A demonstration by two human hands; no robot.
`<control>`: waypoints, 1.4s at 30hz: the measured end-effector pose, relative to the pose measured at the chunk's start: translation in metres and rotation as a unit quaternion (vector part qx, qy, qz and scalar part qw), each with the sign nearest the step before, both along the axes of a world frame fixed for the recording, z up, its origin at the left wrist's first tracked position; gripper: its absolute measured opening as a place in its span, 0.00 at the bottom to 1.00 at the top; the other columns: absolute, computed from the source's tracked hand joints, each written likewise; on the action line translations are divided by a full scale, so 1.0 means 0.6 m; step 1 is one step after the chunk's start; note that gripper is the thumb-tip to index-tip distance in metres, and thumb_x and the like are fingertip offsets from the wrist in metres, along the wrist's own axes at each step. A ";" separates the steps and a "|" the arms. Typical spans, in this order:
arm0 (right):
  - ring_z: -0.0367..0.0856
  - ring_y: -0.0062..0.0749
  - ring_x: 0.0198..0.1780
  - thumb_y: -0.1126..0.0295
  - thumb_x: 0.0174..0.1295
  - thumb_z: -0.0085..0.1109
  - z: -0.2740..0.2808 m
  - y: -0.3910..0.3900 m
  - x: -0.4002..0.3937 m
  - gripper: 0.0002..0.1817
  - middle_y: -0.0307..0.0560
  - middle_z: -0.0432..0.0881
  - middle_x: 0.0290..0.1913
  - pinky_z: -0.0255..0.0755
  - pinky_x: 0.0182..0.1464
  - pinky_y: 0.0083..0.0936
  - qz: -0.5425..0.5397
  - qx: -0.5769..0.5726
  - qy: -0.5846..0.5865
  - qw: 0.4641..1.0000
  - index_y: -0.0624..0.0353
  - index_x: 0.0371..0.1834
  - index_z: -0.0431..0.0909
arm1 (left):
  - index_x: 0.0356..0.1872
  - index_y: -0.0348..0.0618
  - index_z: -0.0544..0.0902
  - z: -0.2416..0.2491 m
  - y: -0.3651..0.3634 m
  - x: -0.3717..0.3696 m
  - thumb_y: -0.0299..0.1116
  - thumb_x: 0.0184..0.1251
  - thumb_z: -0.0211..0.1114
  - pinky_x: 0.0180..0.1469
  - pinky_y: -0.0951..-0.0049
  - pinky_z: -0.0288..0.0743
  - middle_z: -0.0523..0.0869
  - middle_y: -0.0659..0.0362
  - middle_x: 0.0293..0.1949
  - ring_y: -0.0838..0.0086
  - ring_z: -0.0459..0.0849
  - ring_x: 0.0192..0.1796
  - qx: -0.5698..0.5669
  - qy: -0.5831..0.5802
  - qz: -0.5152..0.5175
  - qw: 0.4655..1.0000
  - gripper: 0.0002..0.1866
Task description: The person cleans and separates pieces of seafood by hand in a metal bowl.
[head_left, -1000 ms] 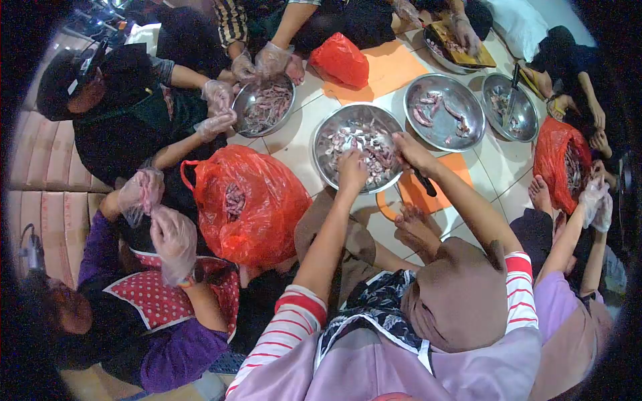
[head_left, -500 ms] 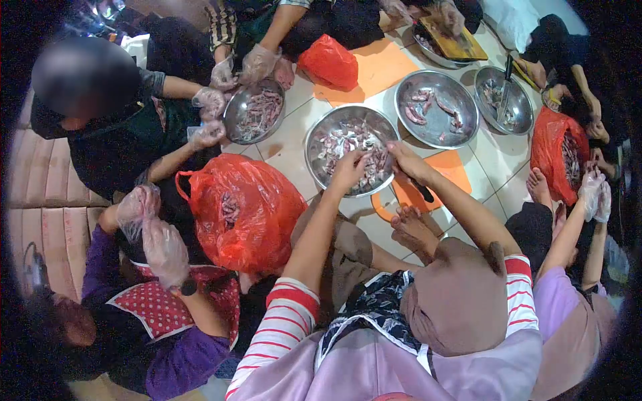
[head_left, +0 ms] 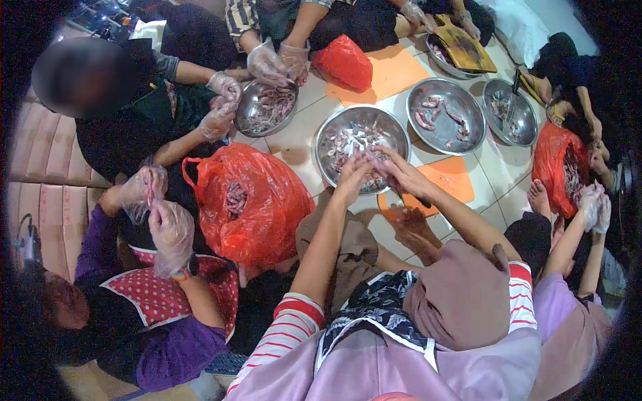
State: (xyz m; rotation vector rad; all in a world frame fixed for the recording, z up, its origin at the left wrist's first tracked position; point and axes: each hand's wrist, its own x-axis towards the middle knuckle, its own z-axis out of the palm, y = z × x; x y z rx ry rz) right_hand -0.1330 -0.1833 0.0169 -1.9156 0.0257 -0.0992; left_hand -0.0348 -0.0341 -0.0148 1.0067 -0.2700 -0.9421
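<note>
My left hand (head_left: 354,176) and my right hand (head_left: 401,175) meet over the near side of a steel bowl (head_left: 324,167). Small pinkish-white raw pieces (head_left: 364,134) lie in that bowl. The fingers of both hands are bent together at its near rim, and I cannot tell what they hold. Just below my right hand, an orange cutting board (head_left: 456,175) rests on the tiled floor, partly covered by my forearm and a bare foot (head_left: 416,234).
A red plastic bag (head_left: 267,200) of raw pieces stands left of my arms. Other steel bowls (head_left: 428,142) sit beyond, near an orange sheet (head_left: 394,67) and a smaller red bag (head_left: 344,63). People in clear gloves (head_left: 170,234) work around, with another red bag (head_left: 554,154) at right.
My hands have come closer together over the bowl. The black knife handle seen below my right hand no longer shows clearly. At upper left, a co-worker's gloved hands have moved over their bowl.
</note>
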 end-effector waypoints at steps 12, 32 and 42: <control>0.74 0.20 0.34 0.69 0.61 0.52 -0.002 -0.014 0.009 0.12 0.42 0.76 0.33 0.69 0.37 0.20 -0.068 0.145 0.054 0.986 0.66 0.42 0.72 | 0.51 0.43 0.70 -0.014 0.005 -0.009 0.28 0.56 0.63 0.46 0.74 0.74 0.78 0.55 0.43 0.73 0.78 0.44 0.059 -0.241 0.097 0.964 0.20; 0.67 0.50 0.59 0.59 0.68 0.35 -0.008 0.005 -0.008 0.23 0.60 0.64 0.60 0.61 0.58 0.36 0.012 -0.029 -0.016 0.999 0.52 0.64 0.53 | 0.46 0.41 0.71 -0.014 0.006 -0.024 0.34 0.65 0.55 0.47 0.75 0.72 0.77 0.61 0.40 0.77 0.77 0.41 0.072 -0.068 0.054 0.994 0.12; 0.69 0.50 0.57 0.59 0.68 0.35 0.024 0.011 -0.019 0.22 0.57 0.67 0.58 0.63 0.57 0.36 0.010 -0.059 0.049 0.997 0.48 0.64 0.53 | 0.34 0.42 0.73 0.006 0.011 -0.022 0.35 0.62 0.53 0.31 0.83 0.65 0.71 0.66 0.23 0.83 0.69 0.26 0.082 -0.023 0.013 0.996 0.07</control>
